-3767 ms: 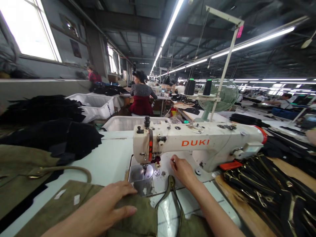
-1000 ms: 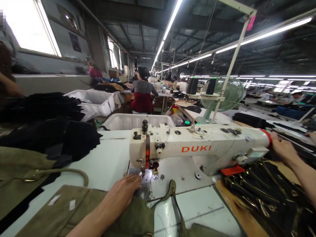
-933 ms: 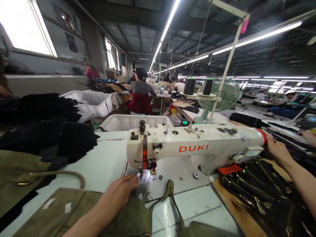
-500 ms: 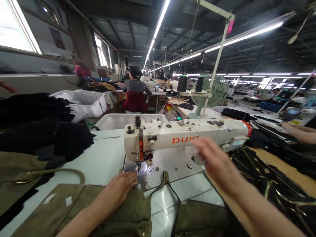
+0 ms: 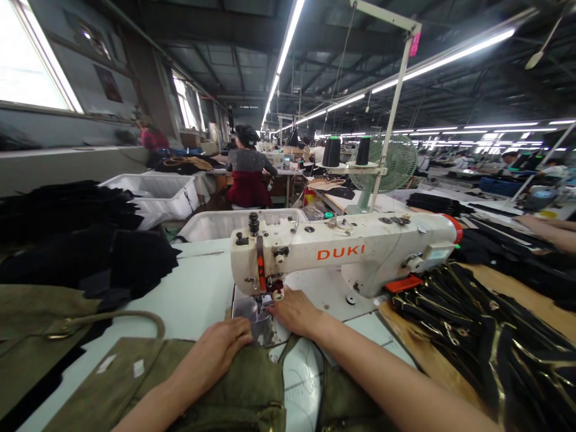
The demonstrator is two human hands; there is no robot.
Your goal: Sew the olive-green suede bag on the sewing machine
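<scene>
My left hand (image 5: 225, 343) lies on the upper edge of an olive fabric piece (image 5: 180, 366), its fingers bent together over the edge beside the needle plate (image 5: 245, 309). On the sewing machine (image 5: 333, 246), marked DUKI, my right hand (image 5: 294, 312) reaches in close to the needle and presser foot. Its fingers are pinched together; what they hold, if anything, is too small to make out. Below the right wrist a narrow olive strap (image 5: 288, 348) shows in part, its looped tip hidden. A second olive section (image 5: 346, 390) lies right of it.
Dark strips with gold-coloured edges (image 5: 477, 318) lie to the right. Black fabric stacks (image 5: 90, 258) and an olive piece with a handle (image 5: 139, 315) are at left. White bins (image 5: 216, 222), thread cones (image 5: 332, 151) and a fan (image 5: 396, 165) stand behind. A co-worker (image 5: 247, 165) sits farther back.
My right hand has moved left and down, from in front of the machine arm to the needle area, now covering the strap's tip. My left hand stays on the olive fabric.
</scene>
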